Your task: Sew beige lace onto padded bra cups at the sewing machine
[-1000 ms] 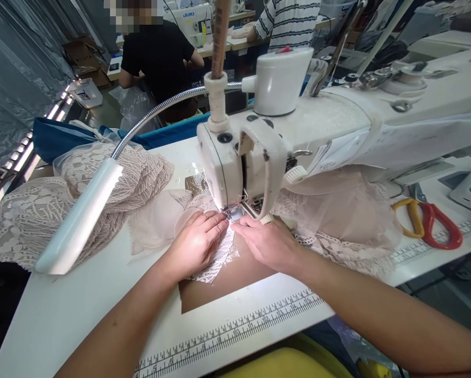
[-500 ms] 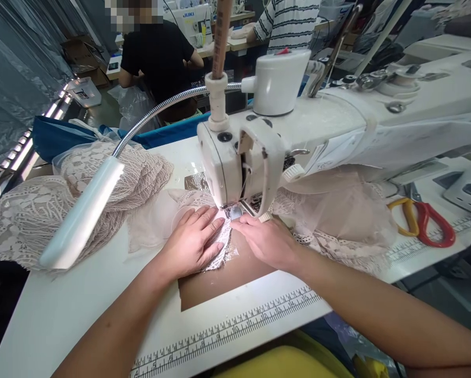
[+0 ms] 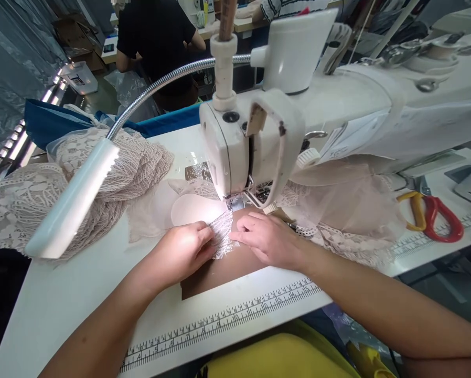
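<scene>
My left hand point(image 3: 189, 245) is closed, its thumb and fingers pinching the left edge of a pale lace piece point(image 3: 222, 235). At the lace's right edge, my right hand point(image 3: 267, 237) is closed too, fingers curled and fingertips gripping the border. The lace lies on a brown patch point(image 3: 235, 269) of the table, its far end running up under the presser foot point(image 3: 237, 202) of a white sewing machine point(image 3: 224, 152). A smooth pale cup-shaped piece point(image 3: 192, 210) rests just behind my left hand, joined to sheer fabric; whether it is attached to the lace cannot be told.
Lace pieces point(image 3: 141, 163) are heaped at the left under a lamp point(image 3: 76, 199) on a bendable neck. Right of the machine lie more sheer and lace fabric point(image 3: 349, 210) and red-and-yellow-handled scissors point(image 3: 442, 219). A printed ruler point(image 3: 220, 323) follows the front edge. A person point(image 3: 152, 47) sits beyond.
My left hand has gone from lying flat with spread fingers to pinching the lace, uncovering the pale cup. My right fingers have curled and drawn slightly back from the presser foot. The view has shifted.
</scene>
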Tool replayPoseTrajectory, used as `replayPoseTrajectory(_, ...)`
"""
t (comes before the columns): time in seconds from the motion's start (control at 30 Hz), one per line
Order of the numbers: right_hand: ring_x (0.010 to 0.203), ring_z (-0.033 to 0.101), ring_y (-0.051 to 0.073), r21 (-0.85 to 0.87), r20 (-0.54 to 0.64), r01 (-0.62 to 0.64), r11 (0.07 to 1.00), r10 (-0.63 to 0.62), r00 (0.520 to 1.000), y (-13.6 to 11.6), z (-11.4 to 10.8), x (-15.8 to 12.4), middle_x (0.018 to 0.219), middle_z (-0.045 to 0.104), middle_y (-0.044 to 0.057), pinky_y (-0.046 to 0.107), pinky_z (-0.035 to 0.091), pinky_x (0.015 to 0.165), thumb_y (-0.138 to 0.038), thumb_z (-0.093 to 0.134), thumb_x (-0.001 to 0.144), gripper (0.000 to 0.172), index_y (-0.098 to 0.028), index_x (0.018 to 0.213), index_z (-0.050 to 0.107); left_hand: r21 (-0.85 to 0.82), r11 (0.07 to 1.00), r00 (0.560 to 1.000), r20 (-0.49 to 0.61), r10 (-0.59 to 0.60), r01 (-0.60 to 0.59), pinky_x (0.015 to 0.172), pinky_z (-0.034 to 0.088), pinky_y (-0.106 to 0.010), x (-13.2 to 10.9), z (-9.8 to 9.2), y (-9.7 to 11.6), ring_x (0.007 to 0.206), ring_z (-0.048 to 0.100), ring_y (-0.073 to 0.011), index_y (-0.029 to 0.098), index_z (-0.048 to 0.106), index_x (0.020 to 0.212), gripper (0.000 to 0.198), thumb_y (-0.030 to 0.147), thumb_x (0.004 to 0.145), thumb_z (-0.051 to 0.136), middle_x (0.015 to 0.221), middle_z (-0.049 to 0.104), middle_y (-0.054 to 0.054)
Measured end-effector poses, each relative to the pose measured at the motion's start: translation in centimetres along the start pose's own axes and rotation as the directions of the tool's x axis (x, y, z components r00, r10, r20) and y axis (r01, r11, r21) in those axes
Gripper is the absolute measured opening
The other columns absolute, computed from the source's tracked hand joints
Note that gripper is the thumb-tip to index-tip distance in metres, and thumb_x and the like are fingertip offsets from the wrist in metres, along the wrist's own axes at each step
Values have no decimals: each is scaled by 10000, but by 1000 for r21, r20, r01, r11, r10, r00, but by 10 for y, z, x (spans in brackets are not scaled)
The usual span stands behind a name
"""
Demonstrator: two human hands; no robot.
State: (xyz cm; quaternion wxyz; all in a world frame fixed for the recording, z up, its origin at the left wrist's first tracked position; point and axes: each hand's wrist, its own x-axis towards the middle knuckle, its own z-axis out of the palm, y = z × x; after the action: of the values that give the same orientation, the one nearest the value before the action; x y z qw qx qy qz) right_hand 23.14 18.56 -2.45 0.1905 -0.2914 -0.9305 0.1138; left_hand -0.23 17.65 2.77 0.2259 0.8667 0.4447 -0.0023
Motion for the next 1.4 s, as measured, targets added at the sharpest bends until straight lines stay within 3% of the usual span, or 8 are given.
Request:
replayPoseTrajectory(0.1,728,411,147,-1,-2,0,1000,0,1000,1,2,-1,829,547,37,259,293,603,-23,450,801,346,-188,1011,671,-190,982,1000,23,-9,13,560,371,-236,6,4,-10,598,485,-114,171,541,735,261,287,938,424,719,552,-7)
replayPoseTrajectory(0.2,734,407,150,-9,3,-2,1000,2,1000,1,2,0,832,545,39,262,275,591,-15,447,798,366,-191,1029,670,-532,843,993,119,-11,73,524,365,-210,8,3,-26,552,456,-94,171,488,722,323,372,959,402,640,510,16)
replayPoseTrajectory(0.3,738,412,151,-17,5,-7,1000,7,1000,1,2,0,833,544,38,265,276,595,-12,438,805,375,-194,1035,671,-665,742,982,184,43,92,513,364,-200,8,-1,-35,535,438,-87,170,467,703,375,423,967,381,602,490,26)
replayPoseTrajectory(0.5,736,405,151,-19,-1,7,1000,-7,1000,2,2,0,827,540,36,269,288,610,-47,442,839,333,-193,1029,673,-402,907,972,137,191,-121,818,471,-250,7,-6,-26,925,607,-170,176,645,1097,260,247,932,457,1020,660,-63)
replayPoseTrajectory(0.73,750,399,157,-42,41,-16,999,18,999,1,0,1,855,534,38,277,282,618,-21,456,789,404,-198,1095,652,-350,924,969,127,211,-155,793,514,-244,-2,-11,-15,907,647,-164,218,627,1200,316,218,913,496,1031,692,-48)
replayPoseTrajectory(0.87,773,404,166,-67,43,-57,996,60,997,0,1,1,880,543,50,280,274,617,-42,461,806,383,-194,1105,648,-259,932,965,-133,224,-252,757,524,-273,3,-7,-11,854,636,-170,177,630,1158,289,207,929,457,939,682,-71)
replayPoseTrajectory(0.97,783,411,167,-67,33,-73,995,75,997,1,3,0,900,549,54,279,283,631,-35,472,793,393,-195,1105,650,-48,951,918,-280,281,-306,880,502,-359,14,5,-13,1032,592,-227,154,608,1198,315,200,917,472,1131,642,-130)
replayPoseTrajectory(1.4,761,414,164,-64,55,-121,991,125,991,-4,0,1,872,554,47,283,274,622,-41,471,810,349,-187,1064,660,271,929,914,-248,321,-252,914,475,-472,27,31,-12,1111,523,-296,132,594,1256,378,274,936,453,1323,585,-112)
